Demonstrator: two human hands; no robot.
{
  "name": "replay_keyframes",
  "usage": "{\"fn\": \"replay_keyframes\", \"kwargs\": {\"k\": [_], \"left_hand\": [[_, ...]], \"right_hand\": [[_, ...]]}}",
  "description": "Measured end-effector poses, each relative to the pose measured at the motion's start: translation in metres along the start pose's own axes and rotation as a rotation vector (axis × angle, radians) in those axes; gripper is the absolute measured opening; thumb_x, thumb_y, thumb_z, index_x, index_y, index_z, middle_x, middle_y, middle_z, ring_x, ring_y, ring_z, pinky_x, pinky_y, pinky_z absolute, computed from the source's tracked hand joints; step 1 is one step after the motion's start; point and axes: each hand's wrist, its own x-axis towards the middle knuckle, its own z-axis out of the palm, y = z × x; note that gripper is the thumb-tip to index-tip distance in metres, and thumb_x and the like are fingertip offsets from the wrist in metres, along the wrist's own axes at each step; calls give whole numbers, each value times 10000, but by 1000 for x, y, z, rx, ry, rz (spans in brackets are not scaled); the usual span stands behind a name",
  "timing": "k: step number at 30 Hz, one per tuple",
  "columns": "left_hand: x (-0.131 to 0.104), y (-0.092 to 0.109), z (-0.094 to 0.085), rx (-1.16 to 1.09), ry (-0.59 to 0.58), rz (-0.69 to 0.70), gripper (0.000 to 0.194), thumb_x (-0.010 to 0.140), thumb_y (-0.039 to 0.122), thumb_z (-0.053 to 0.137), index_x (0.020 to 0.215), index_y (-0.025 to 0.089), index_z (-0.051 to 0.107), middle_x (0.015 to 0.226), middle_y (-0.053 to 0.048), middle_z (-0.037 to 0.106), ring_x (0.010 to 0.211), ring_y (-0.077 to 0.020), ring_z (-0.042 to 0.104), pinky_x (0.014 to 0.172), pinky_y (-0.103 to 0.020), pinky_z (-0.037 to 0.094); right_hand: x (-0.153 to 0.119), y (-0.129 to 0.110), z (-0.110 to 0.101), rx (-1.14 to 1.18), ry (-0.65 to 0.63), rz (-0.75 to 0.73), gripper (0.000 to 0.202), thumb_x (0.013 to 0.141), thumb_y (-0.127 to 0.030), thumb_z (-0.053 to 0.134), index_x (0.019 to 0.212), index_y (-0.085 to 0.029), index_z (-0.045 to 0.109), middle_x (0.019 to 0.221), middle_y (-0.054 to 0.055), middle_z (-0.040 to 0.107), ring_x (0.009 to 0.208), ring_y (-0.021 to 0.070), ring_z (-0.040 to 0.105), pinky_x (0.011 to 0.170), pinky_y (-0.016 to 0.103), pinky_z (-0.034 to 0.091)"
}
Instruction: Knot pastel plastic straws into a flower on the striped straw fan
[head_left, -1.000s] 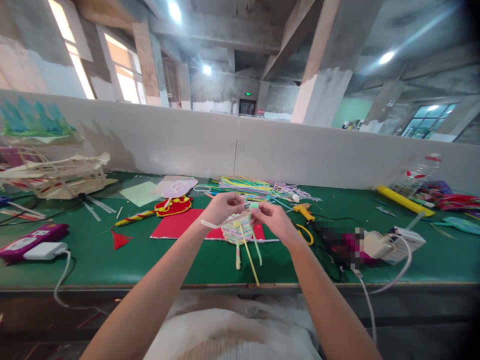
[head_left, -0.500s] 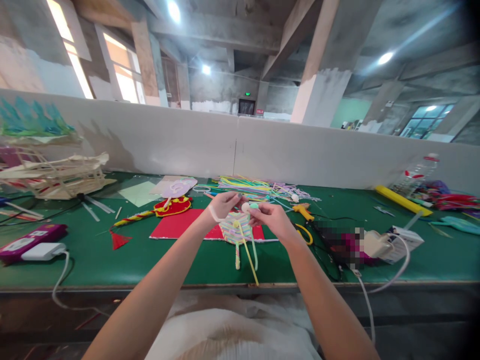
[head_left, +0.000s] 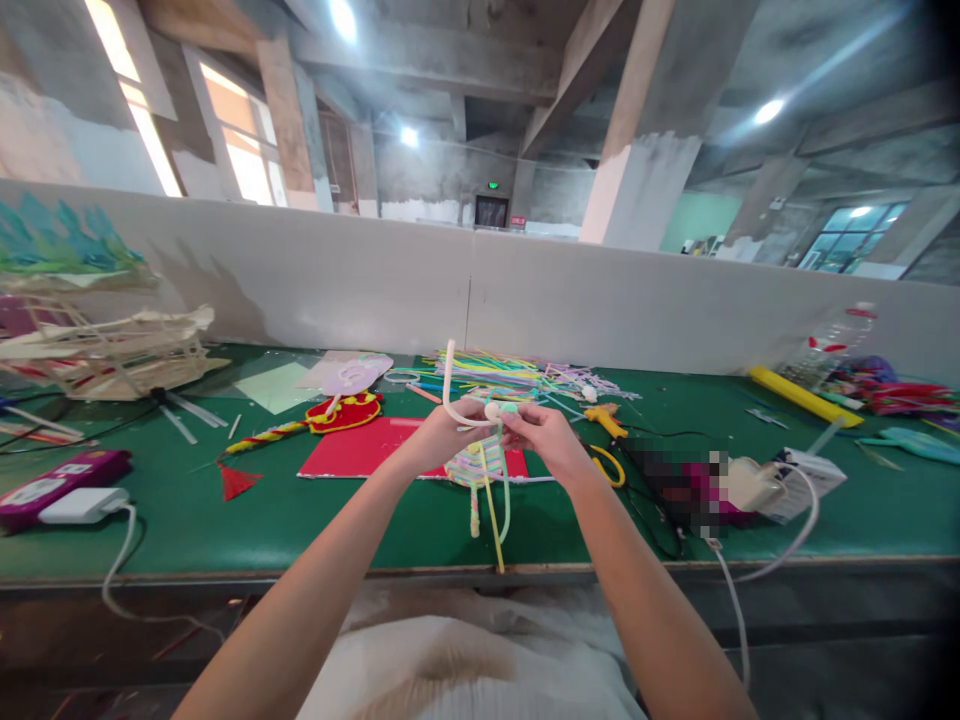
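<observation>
Over the middle of the table, my left hand (head_left: 450, 432) is closed on a white pipe cleaner (head_left: 448, 375), whose coiled end (head_left: 491, 410) shows at the fingertips and whose tail bends up past the hand. My right hand (head_left: 546, 438) pinches a light green pipe cleaner (head_left: 505, 500); its coiled end touches or nearly touches the white coil, and its tail hangs down. Below the hands is a yellow pipe cleaner (head_left: 491, 510) with a coiled top; whether fingers hold it is hidden. Behind it lies a pastel striped fan shape (head_left: 465, 468) with a short wrapped handle, partly covered by the hands.
A red sheet (head_left: 337, 450) lies under the fan shape. Behind are several loose pipe cleaners (head_left: 495, 375). A red and yellow tasselled piece (head_left: 345, 412) lies left; a yellow glue gun (head_left: 606, 420) and yellow-handled tool (head_left: 611, 468) lie right. White cables cross the front edge.
The white pipe cleaner's tail has swung from across my left wrist to standing up above the hand. My left hand has turned and dropped slightly. My right hand has barely moved.
</observation>
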Motion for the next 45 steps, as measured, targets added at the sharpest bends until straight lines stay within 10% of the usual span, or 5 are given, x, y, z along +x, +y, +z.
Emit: {"fn": "replay_keyframes", "kwargs": {"k": [6,12,18,45], "left_hand": [[-8,-6,0,-67,159,-16,188,757,239,533,910,161,609,954,-73,660,901,-180,598,791,-288,455],[-41,14,17,-3,370,-294,206,789,346,515,832,169,611,688,-31,644,600,-158,601,512,-239,464],[-24,12,37,-215,631,-215,299,755,363,576,959,147,603,854,-69,661,717,-166,619,606,-254,498],[-1,-4,31,-209,567,-170,282,735,398,604,806,129,649,753,-60,689,719,-179,633,645,-255,477]], "right_hand": [[-1,0,1,-15,45,-25,259,650,-391,708,744,-153,668,630,-1,633,579,126,618,601,262,551],[-1,1,6,-27,144,-84,256,648,-410,707,716,-168,656,607,6,629,597,165,637,621,305,558],[0,2,16,-9,90,-110,286,651,-427,699,752,-162,660,636,1,642,586,160,644,615,310,565],[1,-2,9,9,7,-49,270,673,-385,702,837,-181,638,680,16,694,632,179,678,650,311,570]]}}
